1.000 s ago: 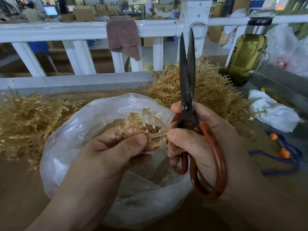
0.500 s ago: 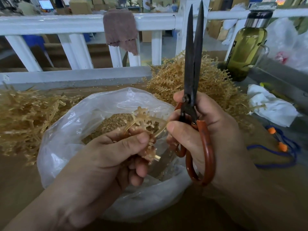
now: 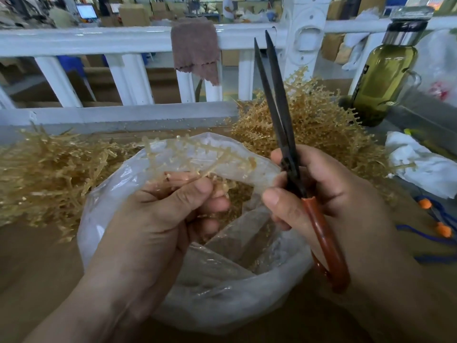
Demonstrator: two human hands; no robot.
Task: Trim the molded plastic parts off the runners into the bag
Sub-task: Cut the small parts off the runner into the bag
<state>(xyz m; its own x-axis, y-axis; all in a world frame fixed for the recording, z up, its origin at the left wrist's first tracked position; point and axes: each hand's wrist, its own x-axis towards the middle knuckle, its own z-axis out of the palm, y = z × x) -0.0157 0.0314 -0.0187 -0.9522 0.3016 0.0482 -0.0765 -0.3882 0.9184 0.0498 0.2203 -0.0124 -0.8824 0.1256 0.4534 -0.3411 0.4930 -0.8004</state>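
Far left: heap of tan runners (image 3: 37, 174) on the tabletop (image 3: 37, 268). Centre: left hand (image 3: 153, 219) pinches a runner sprig (image 3: 222, 164) between thumb and fingers over the open clear bag (image 3: 222, 305), which has trimmed parts inside. Right: right hand (image 3: 333, 206) curled round red-handled scissors (image 3: 284, 134), blades up and slightly parted, with a second heap (image 3: 321, 129) behind.

The bag (image 3: 222, 300) is thin translucent plastic film, crinkled and glossy. The scissors (image 3: 284, 134) have dark, dull metal blades — their handles wear a smooth, shiny red-brown coating. The runner (image 3: 217, 164) is pale amber plastic, slightly translucent and knobbly. The bottle (image 3: 383, 78) is glossy olive-green glass under a brushed metal cap; the towel (image 3: 195, 48) is nappy brown cloth, the bench (image 3: 37, 268) matt brown.
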